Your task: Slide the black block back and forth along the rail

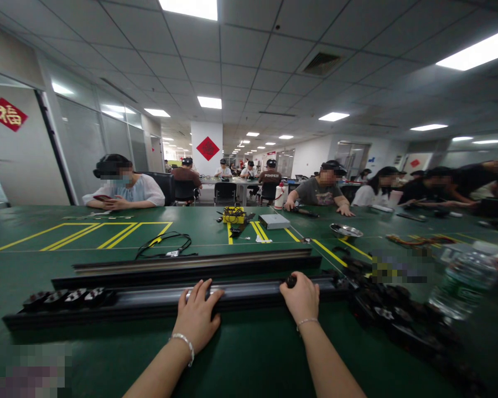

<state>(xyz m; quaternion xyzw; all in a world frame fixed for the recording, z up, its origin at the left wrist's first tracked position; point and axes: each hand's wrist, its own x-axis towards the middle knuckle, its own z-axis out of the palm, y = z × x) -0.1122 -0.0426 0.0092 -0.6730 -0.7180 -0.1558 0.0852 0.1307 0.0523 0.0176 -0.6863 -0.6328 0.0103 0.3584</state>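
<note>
A long black rail with a shiny grey channel (pixel 249 291) lies across the green table in front of me. My left hand (pixel 198 310) rests on its middle with the fingers spread, holding nothing. Farther right, my right hand (pixel 302 297) is closed round a small black part (pixel 291 281) at the channel; its exact kind is hidden by my fingers. Several black units with pale tops (pixel 75 297) sit in a row at the rail's left end. Just behind runs a second long black rail (pixel 199 266).
Dark parts (pixel 392 312) are heaped at the right, beside a water bottle (pixel 460 282). Farther back are a coiled black cable (pixel 166 243), a yellow item (pixel 234 214), a grey box (pixel 274 221) and a metal dish (pixel 346 230). People sit across the green table (pixel 257 354).
</note>
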